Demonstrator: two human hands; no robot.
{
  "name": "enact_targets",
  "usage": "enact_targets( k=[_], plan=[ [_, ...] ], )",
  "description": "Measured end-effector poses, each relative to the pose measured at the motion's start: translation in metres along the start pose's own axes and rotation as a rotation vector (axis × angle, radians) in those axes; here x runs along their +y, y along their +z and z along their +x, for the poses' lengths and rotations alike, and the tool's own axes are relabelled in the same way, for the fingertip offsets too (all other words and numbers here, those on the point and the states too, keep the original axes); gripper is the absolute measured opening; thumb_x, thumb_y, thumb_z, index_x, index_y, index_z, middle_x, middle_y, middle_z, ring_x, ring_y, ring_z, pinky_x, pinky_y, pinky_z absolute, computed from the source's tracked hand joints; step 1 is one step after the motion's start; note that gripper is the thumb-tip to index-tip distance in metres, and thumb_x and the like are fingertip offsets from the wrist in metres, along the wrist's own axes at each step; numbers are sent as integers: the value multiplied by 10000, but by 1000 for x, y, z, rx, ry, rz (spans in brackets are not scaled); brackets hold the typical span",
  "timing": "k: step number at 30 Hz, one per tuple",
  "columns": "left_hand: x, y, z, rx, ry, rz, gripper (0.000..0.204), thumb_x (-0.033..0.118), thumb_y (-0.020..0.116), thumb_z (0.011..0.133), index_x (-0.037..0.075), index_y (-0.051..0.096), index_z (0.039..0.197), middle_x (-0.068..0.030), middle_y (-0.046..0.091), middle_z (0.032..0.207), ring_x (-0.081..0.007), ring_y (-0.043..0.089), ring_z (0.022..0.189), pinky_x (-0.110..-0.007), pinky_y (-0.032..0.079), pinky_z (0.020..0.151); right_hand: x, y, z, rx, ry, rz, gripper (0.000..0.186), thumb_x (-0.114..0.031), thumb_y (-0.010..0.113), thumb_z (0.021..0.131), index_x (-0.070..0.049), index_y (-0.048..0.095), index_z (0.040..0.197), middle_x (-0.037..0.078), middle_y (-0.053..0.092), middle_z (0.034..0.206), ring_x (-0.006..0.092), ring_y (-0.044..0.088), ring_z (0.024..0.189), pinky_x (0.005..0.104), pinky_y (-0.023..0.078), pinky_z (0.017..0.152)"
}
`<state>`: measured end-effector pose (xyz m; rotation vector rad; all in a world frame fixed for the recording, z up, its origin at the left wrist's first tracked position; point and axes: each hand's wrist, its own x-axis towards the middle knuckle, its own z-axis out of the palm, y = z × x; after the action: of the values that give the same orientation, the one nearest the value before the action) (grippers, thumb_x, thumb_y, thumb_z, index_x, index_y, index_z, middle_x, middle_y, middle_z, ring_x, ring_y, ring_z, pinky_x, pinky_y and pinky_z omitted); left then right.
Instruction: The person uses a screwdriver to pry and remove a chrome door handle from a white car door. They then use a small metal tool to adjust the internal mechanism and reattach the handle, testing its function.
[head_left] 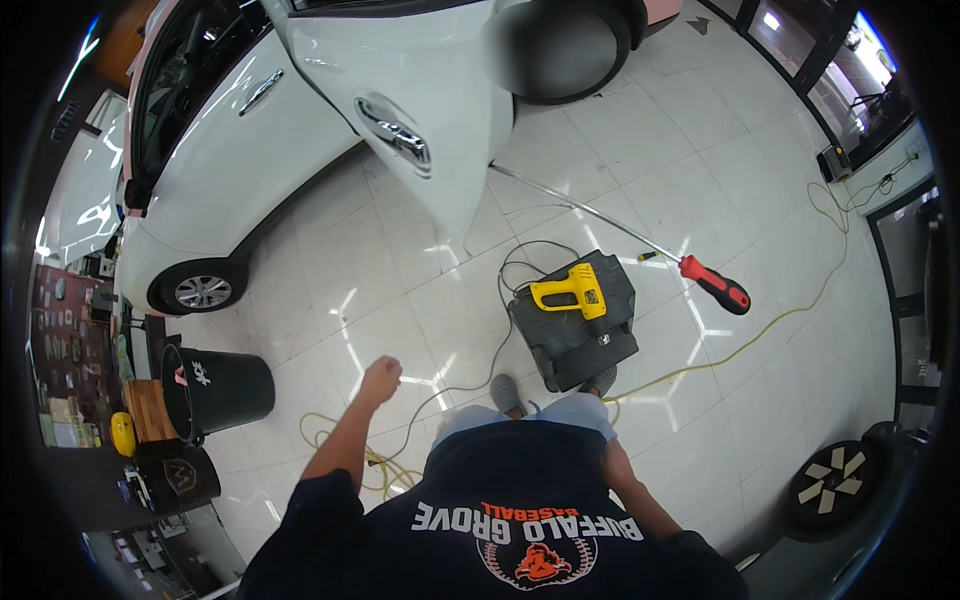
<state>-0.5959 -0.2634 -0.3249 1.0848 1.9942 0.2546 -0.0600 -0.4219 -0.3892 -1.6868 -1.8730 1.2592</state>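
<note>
- Navy short-sleeved T-shirt (390, 545) with white and orange print, worn by the person, fills the lower middle
- Left grip (381, 380) is in the air, fingers curled together in a loose fist with nothing visible inside; the arm perhaps just hangs at ease
- Right grip is hidden beside the thigh, so I cannot tell whether it is spread or pressed together
- Yellow pistol-shaped heat gun (572, 290) with a dark nozzle lies on its side atop the black boxy plastic case (548, 345) by the feet, probably to keep it off the floor and within reach
- Thin black cable (440, 393) trails slackly leftward over the tiles, likely leaving room for movement
- Long steel rod (595, 213) with a red-and-black handle (715, 285) slants from the lower edge of the white car door (462, 110); no hand holds it, so its tip seems wedged there
</note>
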Motion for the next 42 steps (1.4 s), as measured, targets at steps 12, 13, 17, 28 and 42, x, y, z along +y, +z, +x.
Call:
enact_targets(
  k=[12,13,17,28,42],
  plan=[
    [192,-70,-7,449,601,92,188,117,611,927,10,665,1072,-158,674,1017,-275,659,914,-349,525,745,66,50,86,-374,422,116,383,-188,541,912,-2,576,1244,283,617,1200,404,642,1015,432,528,860],
    [216,-80,-11,503,636,85,190,120,609,931,14,662,1080,-164,664,1031,-279,657,916,-345,524,741,77,40,80,-404,430,80,381,-197,541,914,-6,581,1242,279,620,1199,396,644,1014,430,529,858],
    [297,-112,-19,670,853,138,251,109,617,917,29,626,1155,-171,629,1114,-321,633,985,-358,513,811,123,0,45,-510,488,-21,376,-232,538,925,-25,600,1232,262,631,1193,362,652,1010,423,531,850],
    [354,-142,21,677,1085,333,402,52,649,849,55,590,1246,-153,543,1318,-344,517,1220,-405,442,1008,150,21,36,-404,443,-3,378,-327,531,953,-75,654,1206,215,662,1178,270,674,1001,405,537,828],
    [294,-127,77,409,1299,-189,371,-9,660,809,17,621,1177,-195,542,1278,-353,547,1152,-411,475,954,-83,62,45,-272,866,35,337,-205,538,909,-66,658,1192,223,682,1090,329,686,938,433,539,808]
  ],
)
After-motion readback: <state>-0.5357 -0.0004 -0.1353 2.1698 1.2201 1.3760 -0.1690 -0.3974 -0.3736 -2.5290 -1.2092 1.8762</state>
